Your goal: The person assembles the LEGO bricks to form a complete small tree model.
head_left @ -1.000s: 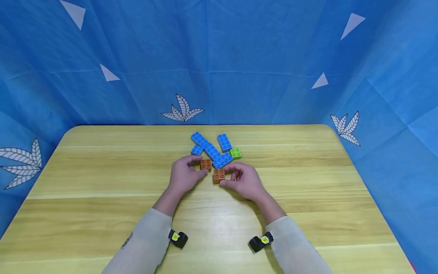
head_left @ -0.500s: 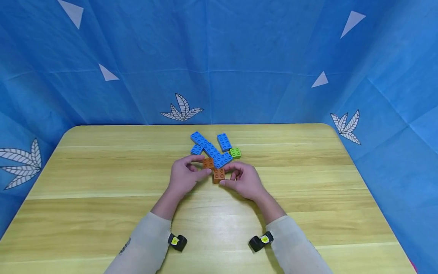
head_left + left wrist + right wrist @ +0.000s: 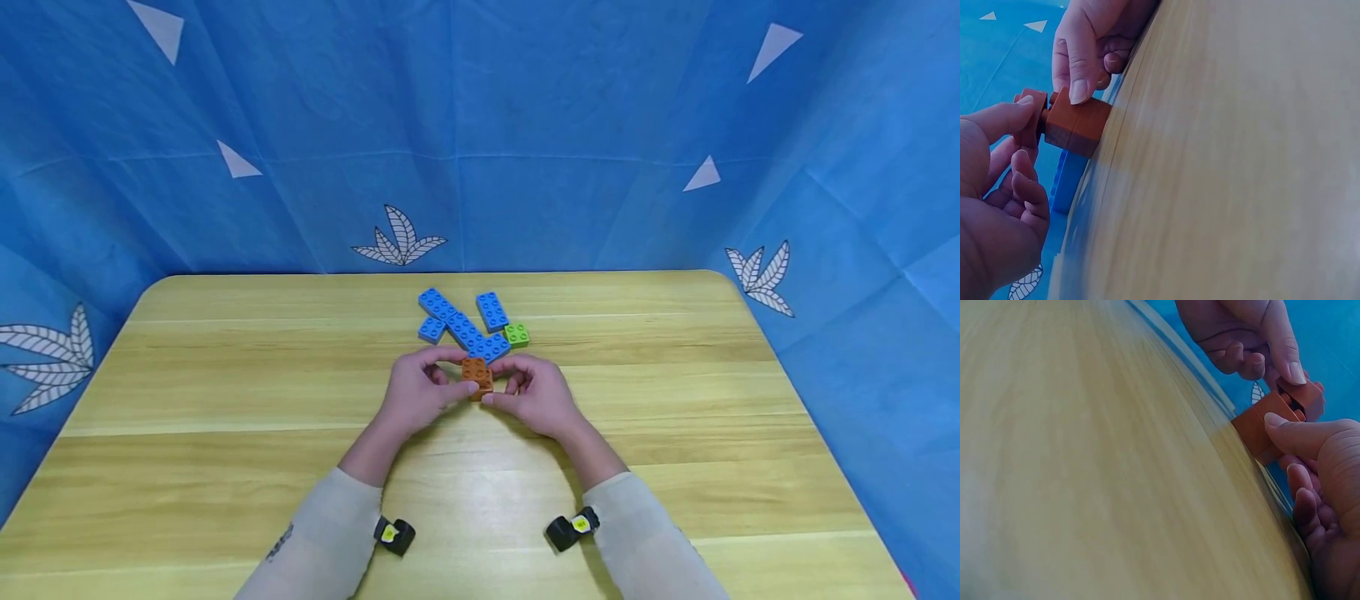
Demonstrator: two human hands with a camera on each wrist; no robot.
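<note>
My left hand [image 3: 416, 392] pinches a small brown toy brick [image 3: 475, 369] between thumb and fingers. Directly under it a brown block [image 3: 1082, 125] stands on the table, with a seam across its side like two stacked bricks. My right hand [image 3: 536, 396] grips this lower block, its thumb on the near face. Both wrist views show the upper brick slightly tilted over the lower block's studs, a gap at one side; whether they touch elsewhere I cannot tell. Just beyond the hands lies a blue brick [image 3: 495, 346], partly covered by the left fingers and brown brick.
Farther back on the wooden table [image 3: 675, 400] lie several more blue bricks, among them a long one [image 3: 491, 310] and a small square one [image 3: 431, 330]. A green brick [image 3: 517, 335] sits right of them. A blue curtain [image 3: 525, 133] hangs behind the table.
My left hand has carried its brown brick rightward and over the lower brown block, which was beside it before. The right hand has kept its place and its grip.
</note>
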